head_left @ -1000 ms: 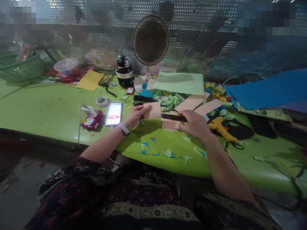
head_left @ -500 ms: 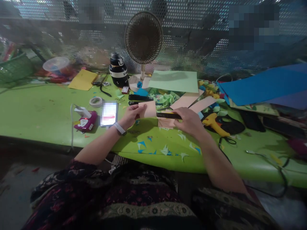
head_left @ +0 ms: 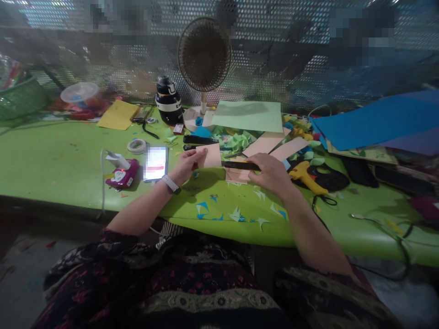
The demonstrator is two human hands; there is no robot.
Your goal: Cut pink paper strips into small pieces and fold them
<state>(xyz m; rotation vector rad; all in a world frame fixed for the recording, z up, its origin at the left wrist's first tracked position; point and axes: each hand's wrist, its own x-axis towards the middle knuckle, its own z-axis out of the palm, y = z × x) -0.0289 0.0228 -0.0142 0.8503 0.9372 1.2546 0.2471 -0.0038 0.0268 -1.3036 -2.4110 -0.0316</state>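
Observation:
Between thumb and fingers, my left hand (head_left: 188, 165) pinches a small peach paper piece (head_left: 211, 155). My right hand (head_left: 269, 171) is closed around a black stapler (head_left: 238, 165), whose front end meets the right edge of that paper. More peach paper pieces (head_left: 236, 176) lie on the table just under the stapler. Behind my left hand rests another black stapler (head_left: 200, 140). Long peach strips (head_left: 290, 150) lie beyond my right hand.
Around the hands are a lit phone (head_left: 156, 163), a tape roll (head_left: 136, 146), a purple adapter (head_left: 125, 176) and a yellow glue gun (head_left: 308, 177). A fan (head_left: 205, 55), a black bottle (head_left: 168, 103) and a green sheet (head_left: 250, 115) stand or lie at the back. Paper scraps (head_left: 236, 214) litter the front.
The paper and the stapler have shifted very slightly left in the picture. Both hands keep the same holds.

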